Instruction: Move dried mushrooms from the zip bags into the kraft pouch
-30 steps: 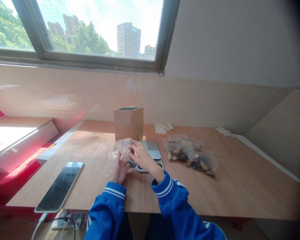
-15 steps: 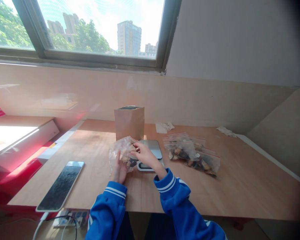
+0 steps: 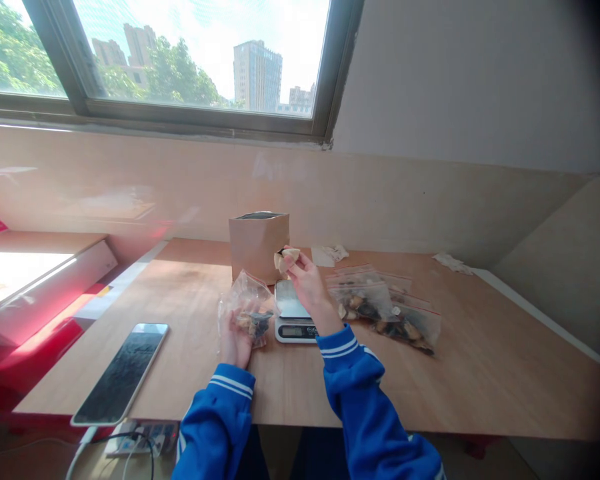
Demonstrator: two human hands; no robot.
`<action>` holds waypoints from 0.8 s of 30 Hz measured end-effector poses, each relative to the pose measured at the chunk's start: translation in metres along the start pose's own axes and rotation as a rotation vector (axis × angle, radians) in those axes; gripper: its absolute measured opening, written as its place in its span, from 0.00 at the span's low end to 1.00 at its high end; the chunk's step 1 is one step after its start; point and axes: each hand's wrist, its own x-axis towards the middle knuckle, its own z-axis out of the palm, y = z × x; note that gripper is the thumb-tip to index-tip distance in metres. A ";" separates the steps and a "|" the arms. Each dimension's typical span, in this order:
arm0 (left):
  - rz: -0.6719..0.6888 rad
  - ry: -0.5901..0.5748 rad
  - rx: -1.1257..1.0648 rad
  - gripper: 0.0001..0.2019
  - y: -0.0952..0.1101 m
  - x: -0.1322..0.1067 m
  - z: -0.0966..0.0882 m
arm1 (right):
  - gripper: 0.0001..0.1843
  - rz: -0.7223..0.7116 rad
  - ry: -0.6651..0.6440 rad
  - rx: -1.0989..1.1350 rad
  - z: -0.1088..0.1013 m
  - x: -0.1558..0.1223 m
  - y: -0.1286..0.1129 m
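My left hand (image 3: 236, 341) is closed around a clear plastic bag (image 3: 250, 290) that has pale and dark dried pieces (image 3: 254, 323) in it. Between the fingers of my right hand (image 3: 307, 283) is a pale dried slice with a dark edge (image 3: 286, 260), raised above the kitchen scale (image 3: 293, 300). Part of the scale's plate is hidden by that hand; its display shows at the front, too small to read. Behind the scale stands an open brown paper pouch (image 3: 257, 247), upright.
Several zip bags (image 3: 407, 327) of similar dried pieces lie to the right of the scale. A phone (image 3: 123, 373) with a cable rests at the left edge, above a power strip (image 3: 143, 437). Crumpled tissue (image 3: 337, 253) is near the wall, and another tissue (image 3: 453, 263) lies farther right.
My right hand has come out of the plastic bag and moved up and right, now holding a pale dried slice. My left hand stays on the bag.
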 end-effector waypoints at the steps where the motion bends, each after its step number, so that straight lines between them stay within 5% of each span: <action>1: -0.005 0.003 0.000 0.17 0.000 0.000 0.000 | 0.24 -0.059 0.018 -0.029 0.004 0.011 -0.005; 10: -0.009 -0.021 0.003 0.19 -0.001 0.003 -0.005 | 0.18 -0.589 -0.017 -0.361 0.045 0.120 -0.042; 18: -0.020 -0.029 0.040 0.18 0.000 0.003 -0.005 | 0.13 -0.531 -0.177 -0.774 0.034 0.125 -0.006; 24: -0.026 -0.021 0.037 0.19 0.000 0.002 -0.004 | 0.15 -0.601 -0.287 -0.960 0.030 0.121 -0.010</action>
